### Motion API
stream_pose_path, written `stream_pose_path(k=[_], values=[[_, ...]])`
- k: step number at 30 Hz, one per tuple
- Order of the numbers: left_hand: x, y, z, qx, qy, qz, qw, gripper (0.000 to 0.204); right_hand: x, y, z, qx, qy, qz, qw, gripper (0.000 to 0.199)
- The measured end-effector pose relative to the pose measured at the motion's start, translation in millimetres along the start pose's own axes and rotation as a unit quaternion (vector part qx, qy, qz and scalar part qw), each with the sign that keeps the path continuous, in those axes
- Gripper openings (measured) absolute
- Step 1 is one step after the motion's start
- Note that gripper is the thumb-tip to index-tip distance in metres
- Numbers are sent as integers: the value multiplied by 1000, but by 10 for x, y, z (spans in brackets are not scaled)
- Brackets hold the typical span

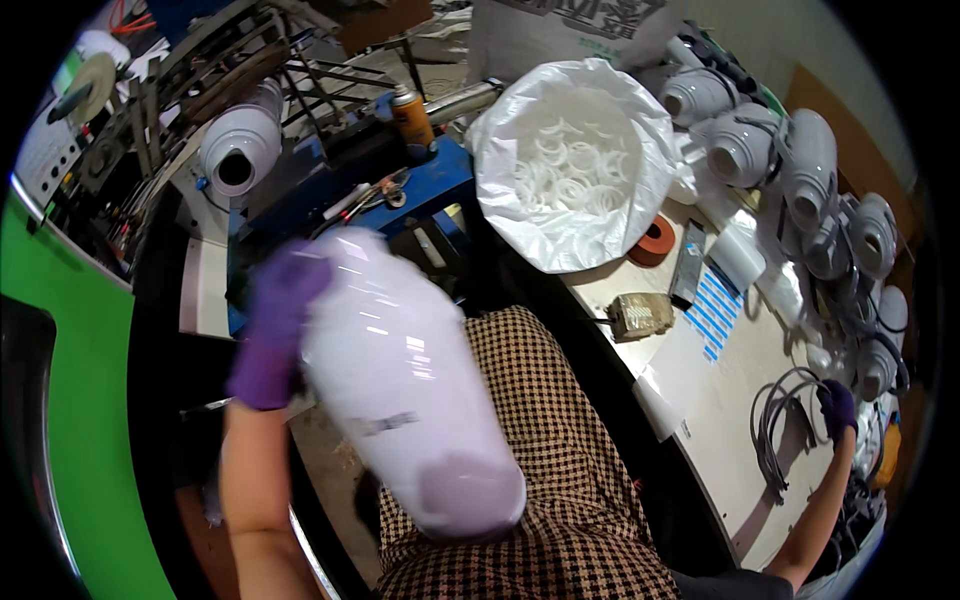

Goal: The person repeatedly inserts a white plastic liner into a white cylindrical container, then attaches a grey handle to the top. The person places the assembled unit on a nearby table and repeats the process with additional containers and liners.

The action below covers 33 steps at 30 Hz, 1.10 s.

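Note:
My left hand, in a purple glove and somewhat blurred by motion, grips the upper left side of a large glossy white plastic housing. The housing slants over my lap, its rounded, greyish-pink end nearest me. Far out to the right, my right hand, gloved in purple too, is closed on a loosely looped grey cable above the white table. Beyond that hand lie several similar white housings with dark cables among them.
A white plastic bag full of white rings stands ahead. Near it are an orange tape roll, a dark bar and a tape-wrapped block. An orange spray can and tools sit on a blue machine; another white housing is at left.

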State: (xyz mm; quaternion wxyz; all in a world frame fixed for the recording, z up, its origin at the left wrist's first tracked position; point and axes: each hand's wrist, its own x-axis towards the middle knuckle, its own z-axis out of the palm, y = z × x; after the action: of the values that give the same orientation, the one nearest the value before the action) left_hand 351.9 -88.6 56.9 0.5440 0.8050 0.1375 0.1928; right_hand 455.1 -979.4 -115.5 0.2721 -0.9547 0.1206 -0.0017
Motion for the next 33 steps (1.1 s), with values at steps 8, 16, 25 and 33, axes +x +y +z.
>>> stream_pose_path(k=[8,16,25,33], values=[[479,-1326,797,-71,-158,-62,983,37,-246,-413,-568,183,282,-81,938,47],[358,-1193,900,-229,-231,39,945,38,-1052,-4270,1419,567,-82,-262,776,41],[79,-753,361,-220,-190,56,955,50,-1373,-6232,2627,646,-495,-76,576,36],[55,-819,316,-210,-182,84,957,50,-1636,-6464,2510,516,-250,-291,766,25]])
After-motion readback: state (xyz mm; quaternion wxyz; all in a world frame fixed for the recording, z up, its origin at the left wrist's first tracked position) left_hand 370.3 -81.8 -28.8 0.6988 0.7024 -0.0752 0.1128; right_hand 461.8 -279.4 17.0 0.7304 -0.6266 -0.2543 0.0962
